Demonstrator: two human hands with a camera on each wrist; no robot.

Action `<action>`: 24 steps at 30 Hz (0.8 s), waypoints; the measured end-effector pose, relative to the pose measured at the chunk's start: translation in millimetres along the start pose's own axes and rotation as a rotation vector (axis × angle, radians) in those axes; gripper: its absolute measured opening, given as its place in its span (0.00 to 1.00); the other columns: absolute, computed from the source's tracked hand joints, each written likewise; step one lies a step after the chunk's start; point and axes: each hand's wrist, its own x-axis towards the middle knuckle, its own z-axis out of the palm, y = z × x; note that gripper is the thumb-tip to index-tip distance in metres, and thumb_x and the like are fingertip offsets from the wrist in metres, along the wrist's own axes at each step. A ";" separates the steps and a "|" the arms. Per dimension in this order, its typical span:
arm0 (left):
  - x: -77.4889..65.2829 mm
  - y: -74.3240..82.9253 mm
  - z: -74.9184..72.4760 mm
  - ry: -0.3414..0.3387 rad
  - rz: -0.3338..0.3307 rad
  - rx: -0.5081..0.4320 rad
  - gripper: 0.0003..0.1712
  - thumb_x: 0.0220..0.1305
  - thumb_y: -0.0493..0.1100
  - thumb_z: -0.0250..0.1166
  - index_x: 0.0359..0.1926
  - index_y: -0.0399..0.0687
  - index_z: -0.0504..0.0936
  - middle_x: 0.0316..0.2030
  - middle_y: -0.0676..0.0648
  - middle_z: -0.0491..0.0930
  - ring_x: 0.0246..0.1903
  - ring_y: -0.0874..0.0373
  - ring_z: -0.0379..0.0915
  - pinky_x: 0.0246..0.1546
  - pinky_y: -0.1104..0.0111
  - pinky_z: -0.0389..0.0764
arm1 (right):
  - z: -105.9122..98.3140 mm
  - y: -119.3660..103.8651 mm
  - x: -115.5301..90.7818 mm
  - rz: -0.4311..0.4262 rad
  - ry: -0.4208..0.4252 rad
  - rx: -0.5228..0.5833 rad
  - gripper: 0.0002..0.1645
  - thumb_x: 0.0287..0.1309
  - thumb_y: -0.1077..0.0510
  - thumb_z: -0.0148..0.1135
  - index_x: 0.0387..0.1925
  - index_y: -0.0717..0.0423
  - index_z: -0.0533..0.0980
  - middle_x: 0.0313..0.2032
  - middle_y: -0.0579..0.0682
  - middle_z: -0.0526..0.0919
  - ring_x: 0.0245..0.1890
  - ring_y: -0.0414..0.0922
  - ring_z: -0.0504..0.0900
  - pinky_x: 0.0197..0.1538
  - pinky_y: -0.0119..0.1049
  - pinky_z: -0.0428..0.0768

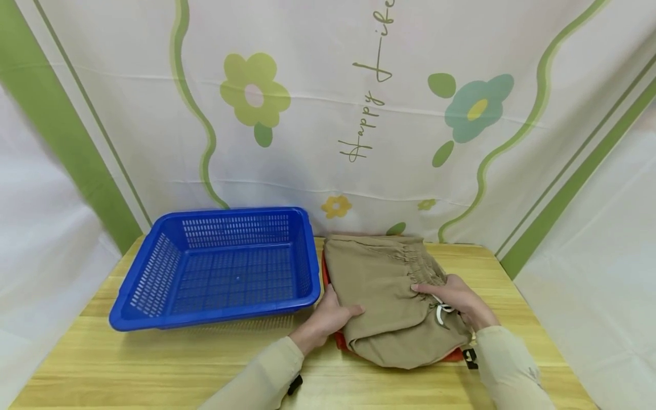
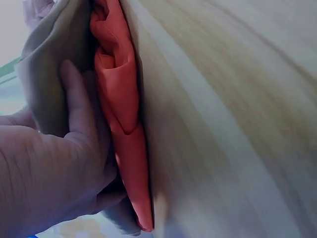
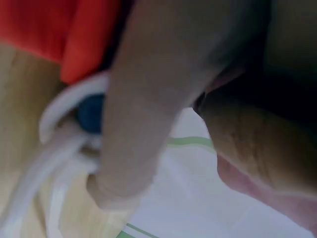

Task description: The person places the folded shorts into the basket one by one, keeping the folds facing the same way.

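Note:
A pair of khaki drawstring shorts (image 1: pixel 381 296), folded, lies on top of a folded red garment (image 2: pixel 124 99) on the wooden table. At the left edge of the shorts my left hand (image 1: pixel 330 316) grips them, thumb on top and fingers underneath, between khaki and red cloth in the left wrist view. My right hand (image 1: pixel 458 297) holds the gathered waistband side, its thumb on top; its other fingers are hidden in the head view. A white drawstring (image 1: pixel 443 310) hangs by the right hand. White cord (image 3: pixel 64 144) and a dark blue round piece (image 3: pixel 90 113) appear in the right wrist view.
Left of the shorts stands a blue plastic basket (image 1: pixel 215 315) with slotted walls, nothing visible in it. The wooden table (image 1: pixel 169 370) ends at a white curtain (image 1: pixel 318 148) printed with flowers. A small black tag (image 1: pixel 470 359) sits near the right wrist.

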 end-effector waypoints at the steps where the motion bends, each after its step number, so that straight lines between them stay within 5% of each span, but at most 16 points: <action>1: 0.7 -0.2 0.4 0.002 0.004 -0.008 0.47 0.59 0.37 0.73 0.72 0.32 0.54 0.59 0.35 0.70 0.59 0.41 0.70 0.62 0.48 0.70 | 1.1 1.0 0.6 -0.008 0.005 0.008 0.51 0.57 0.32 0.70 0.55 0.74 0.64 0.49 0.64 0.69 0.42 0.50 0.72 0.43 0.41 0.74; 8: -1.0 5.6 6.0 -0.008 0.073 0.005 0.39 0.54 0.29 0.72 0.64 0.34 0.62 0.54 0.39 0.71 0.54 0.45 0.70 0.60 0.51 0.71 | 3.9 1.3 -5.6 -0.144 0.037 0.136 0.40 0.62 0.43 0.70 0.61 0.69 0.72 0.52 0.60 0.83 0.47 0.49 0.83 0.50 0.42 0.81; 15: -8.6 20.3 15.3 -0.020 0.149 0.014 0.42 0.55 0.28 0.72 0.67 0.37 0.60 0.58 0.41 0.69 0.58 0.45 0.68 0.62 0.50 0.69 | -7.1 -11.1 -20.5 -0.286 0.088 0.156 0.45 0.64 0.47 0.70 0.72 0.67 0.64 0.60 0.63 0.79 0.53 0.49 0.81 0.54 0.36 0.79; 24: -11.7 44.2 10.8 0.008 0.173 0.019 0.42 0.57 0.30 0.72 0.68 0.37 0.61 0.59 0.41 0.70 0.59 0.46 0.68 0.64 0.50 0.67 | -19.6 -25.0 -32.4 -0.330 0.105 0.174 0.44 0.65 0.46 0.68 0.73 0.65 0.63 0.62 0.63 0.76 0.54 0.44 0.79 0.53 0.28 0.77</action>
